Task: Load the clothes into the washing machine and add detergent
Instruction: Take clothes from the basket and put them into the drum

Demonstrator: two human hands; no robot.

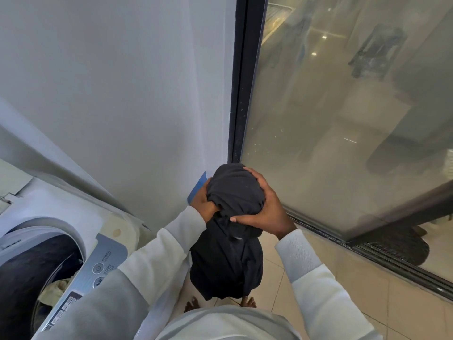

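A dark bundled garment (232, 192) is held up in front of me, its loose end hanging down toward my feet. My left hand (204, 202) grips the bundle on its left side, and my right hand (263, 206) wraps over the right side with fingers curled round the cloth. The white washing machine (81, 217) stands at the lower left with its round drum opening (36, 271) showing dark inside. A pale cloth (52, 290) lies in the drum. A silver control panel (98, 266) with power and start buttons runs beside the opening. No detergent is in view.
A white wall (122, 94) rises behind the machine. To the right a dark-framed sliding glass door (343, 119) with its floor track (392, 261). Beige floor tiles (355, 303) lie underfoot. A blue object (199, 185) peeks out behind the garment by the wall.
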